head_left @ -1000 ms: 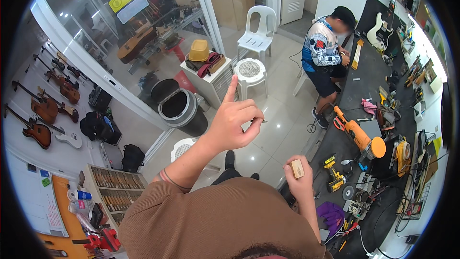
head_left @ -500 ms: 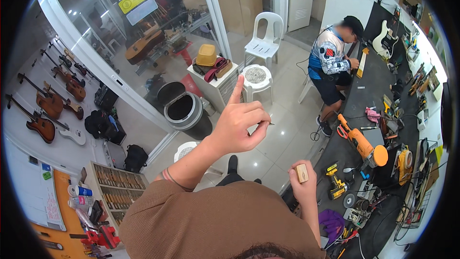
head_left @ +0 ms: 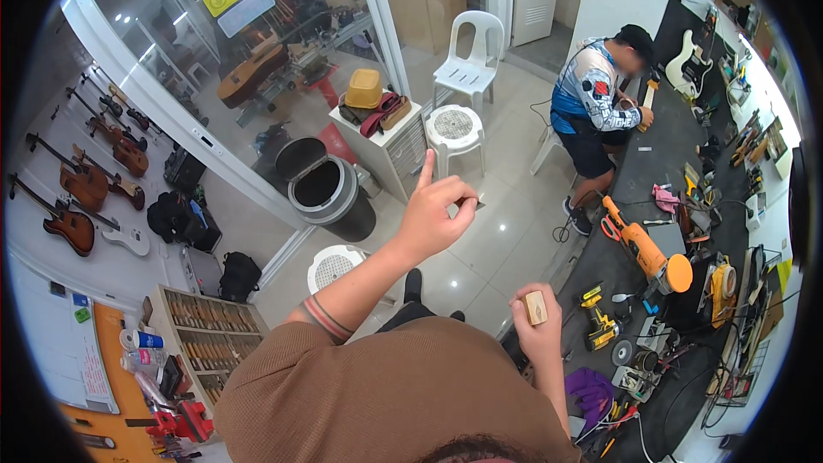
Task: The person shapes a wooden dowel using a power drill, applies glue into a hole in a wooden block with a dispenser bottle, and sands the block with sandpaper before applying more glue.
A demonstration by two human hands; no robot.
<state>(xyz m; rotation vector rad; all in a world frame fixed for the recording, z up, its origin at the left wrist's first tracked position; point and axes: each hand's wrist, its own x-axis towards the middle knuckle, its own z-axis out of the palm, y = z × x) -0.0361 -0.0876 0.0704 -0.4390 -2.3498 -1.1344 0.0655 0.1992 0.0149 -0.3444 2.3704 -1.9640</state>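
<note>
Along the pale wall at far left stand several guitars [head_left: 70,230], with a whiteboard [head_left: 47,326] nearer the wearer and a red vise [head_left: 184,422] below it. Next comes a shelved cabinet [head_left: 177,330] packed with small items, a black backpack [head_left: 238,278] just beyond it. Farther right, before a glass partition, stand a gray-rimmed black bin [head_left: 351,214], its lid raised, and a white drawer unit [head_left: 387,154] carrying a yellow container [head_left: 364,88].

Near the middle, the person's left hand [head_left: 433,214] is raised over the tiled floor, index finger stretched out. Its thumb and curled fingers pinch a small thin piece [head_left: 481,203]; only the end pokes out, so its full shape cannot be told. Lower and to the right, the right hand [head_left: 542,339] has its fingers closed around a wooden block [head_left: 536,308], one end face showing upward. The two hands are well apart.

Right of them runs a dark workbench [head_left: 630,193], holding a purple cloth [head_left: 590,390], a yellow-and-black drill [head_left: 597,317] and an orange power tool [head_left: 643,249] with a round pad. At its far end a seated co-worker [head_left: 596,94] bends over a guitar neck [head_left: 649,96], near a white guitar body [head_left: 688,69].
</note>
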